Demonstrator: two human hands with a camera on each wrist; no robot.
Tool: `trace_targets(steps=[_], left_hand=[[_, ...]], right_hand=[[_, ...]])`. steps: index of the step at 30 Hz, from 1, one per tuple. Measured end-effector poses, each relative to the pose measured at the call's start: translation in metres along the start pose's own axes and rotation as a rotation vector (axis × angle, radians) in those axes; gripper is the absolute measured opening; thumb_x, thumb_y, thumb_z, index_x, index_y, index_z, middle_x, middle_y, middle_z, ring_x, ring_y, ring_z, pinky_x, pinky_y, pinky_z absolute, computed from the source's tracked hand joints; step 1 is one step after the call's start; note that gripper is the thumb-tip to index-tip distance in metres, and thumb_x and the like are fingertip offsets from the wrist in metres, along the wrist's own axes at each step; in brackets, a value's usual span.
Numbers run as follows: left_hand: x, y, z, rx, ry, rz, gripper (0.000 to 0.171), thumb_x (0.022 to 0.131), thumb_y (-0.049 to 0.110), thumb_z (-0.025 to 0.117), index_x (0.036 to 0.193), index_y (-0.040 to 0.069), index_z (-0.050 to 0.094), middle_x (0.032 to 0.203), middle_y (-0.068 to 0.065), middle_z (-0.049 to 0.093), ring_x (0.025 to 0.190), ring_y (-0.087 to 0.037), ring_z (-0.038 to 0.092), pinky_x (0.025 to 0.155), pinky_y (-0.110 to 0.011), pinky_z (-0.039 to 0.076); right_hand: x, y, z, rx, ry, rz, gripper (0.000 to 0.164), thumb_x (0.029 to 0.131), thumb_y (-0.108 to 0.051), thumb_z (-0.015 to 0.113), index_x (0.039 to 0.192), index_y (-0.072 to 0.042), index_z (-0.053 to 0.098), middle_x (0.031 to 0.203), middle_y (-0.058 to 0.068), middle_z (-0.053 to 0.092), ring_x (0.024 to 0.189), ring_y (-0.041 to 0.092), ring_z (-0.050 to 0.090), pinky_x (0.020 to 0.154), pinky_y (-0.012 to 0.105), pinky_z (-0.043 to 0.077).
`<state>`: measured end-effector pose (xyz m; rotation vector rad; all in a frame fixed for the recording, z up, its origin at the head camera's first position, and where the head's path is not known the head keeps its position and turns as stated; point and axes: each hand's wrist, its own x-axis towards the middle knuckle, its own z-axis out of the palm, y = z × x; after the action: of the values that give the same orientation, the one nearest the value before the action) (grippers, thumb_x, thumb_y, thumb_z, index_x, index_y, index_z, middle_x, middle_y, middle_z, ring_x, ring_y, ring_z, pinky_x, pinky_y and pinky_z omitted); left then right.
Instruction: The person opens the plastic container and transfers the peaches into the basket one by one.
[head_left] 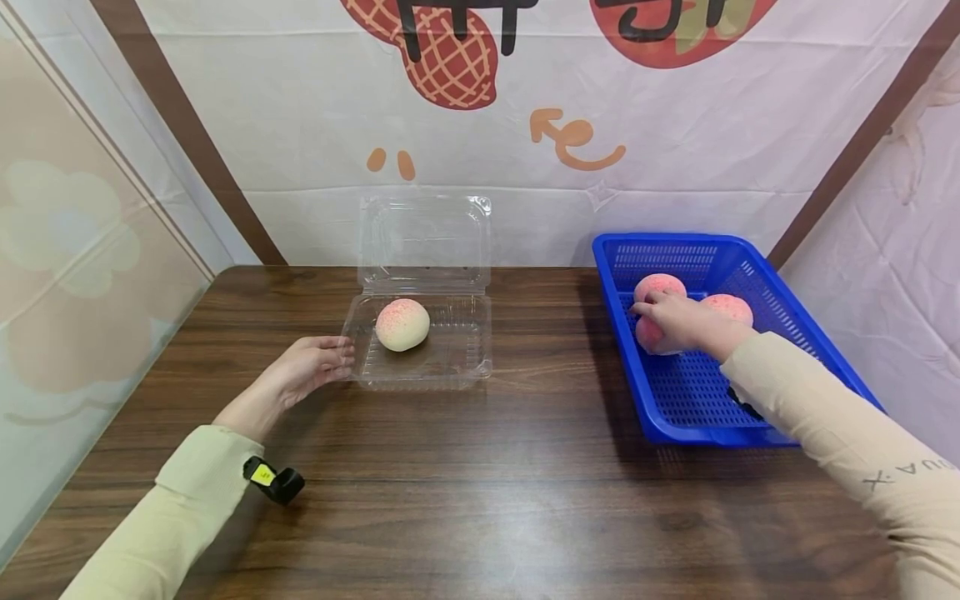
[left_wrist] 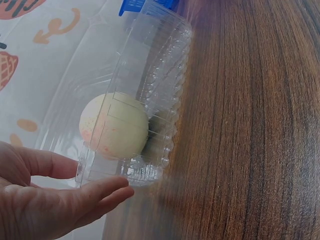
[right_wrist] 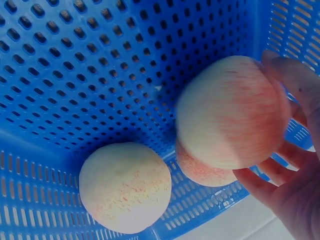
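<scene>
A clear plastic clamshell box (head_left: 420, 371) lies with its lid (head_left: 425, 242) raised against the backdrop. One cream peach with pink speckles (head_left: 402, 325) sits in its base, toward the left. My left hand (head_left: 313, 371) is at the box's left edge, thumb near the rim and fingers fairly straight along the outside in the left wrist view. Inside the blue basket (head_left: 622, 367), my right hand (head_left: 678, 321) grips a pink-and-cream peach (right_wrist: 227, 115) between thumb and fingers. Two other peaches lie there, one (right_wrist: 207, 170) partly hidden behind the held one, the other (right_wrist: 125, 187) beside it.
The basket stands at the right of the dark wooden table (head_left: 480, 500), apart from the box. A printed cloth backdrop (head_left: 300, 125) hangs behind the table's far edge. A black wrist strap (head_left: 273, 481) shows at the left sleeve.
</scene>
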<state>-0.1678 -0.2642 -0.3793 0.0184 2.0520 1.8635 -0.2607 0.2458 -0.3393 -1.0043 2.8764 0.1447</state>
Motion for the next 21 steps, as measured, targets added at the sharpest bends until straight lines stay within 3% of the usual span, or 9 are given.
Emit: trace_targets(steps=[4, 11, 17, 21], left_hand=[[0.0, 0.0, 0.001, -0.008, 0.003, 0.004, 0.054, 0.09, -0.008, 0.028, 0.135, -0.02, 0.001, 0.142, -0.037, 0.004, 0.13, -0.044, 0.012, 0.097, -0.027, 0.039], [0.001, -0.001, 0.001, -0.013, 0.005, 0.009, 0.054, 0.09, -0.008, 0.028, 0.135, -0.021, 0.001, 0.142, -0.037, 0.004, 0.13, -0.044, 0.012, 0.092, -0.023, 0.042], [0.001, -0.001, 0.0, -0.015, 0.004, 0.003, 0.055, 0.09, -0.008, 0.029, 0.135, -0.02, 0.001, 0.142, -0.037, 0.004, 0.13, -0.044, 0.011, 0.089, -0.02, 0.044], [0.001, -0.002, 0.0, -0.015, 0.006, 0.004, 0.055, 0.09, -0.008, 0.029, 0.135, -0.02, 0.001, 0.142, -0.037, 0.004, 0.13, -0.044, 0.012, 0.085, -0.018, 0.045]], right_hand=[[0.001, 0.0, -0.004, -0.007, 0.018, -0.024, 0.057, 0.069, -0.02, 0.078, 0.117, 0.0, 0.056, 0.112, 0.027, 0.052, 0.101, 0.04, 0.051, 0.085, 0.055, 0.043], [0.003, 0.001, -0.008, -0.043, 0.12, -0.135, 0.048, 0.066, -0.02, 0.081, 0.103, 0.0, 0.06, 0.089, 0.014, 0.059, 0.085, 0.03, 0.051, 0.078, 0.047, 0.047], [0.004, 0.002, -0.014, -0.043, 0.13, -0.136, 0.041, 0.067, -0.015, 0.08, 0.1, -0.001, 0.06, 0.102, 0.018, 0.058, 0.099, 0.036, 0.05, 0.089, 0.05, 0.041], [0.005, 0.002, -0.02, -0.043, 0.118, -0.121, 0.039, 0.068, -0.014, 0.078, 0.101, -0.002, 0.06, 0.101, 0.019, 0.058, 0.095, 0.038, 0.051, 0.085, 0.05, 0.043]])
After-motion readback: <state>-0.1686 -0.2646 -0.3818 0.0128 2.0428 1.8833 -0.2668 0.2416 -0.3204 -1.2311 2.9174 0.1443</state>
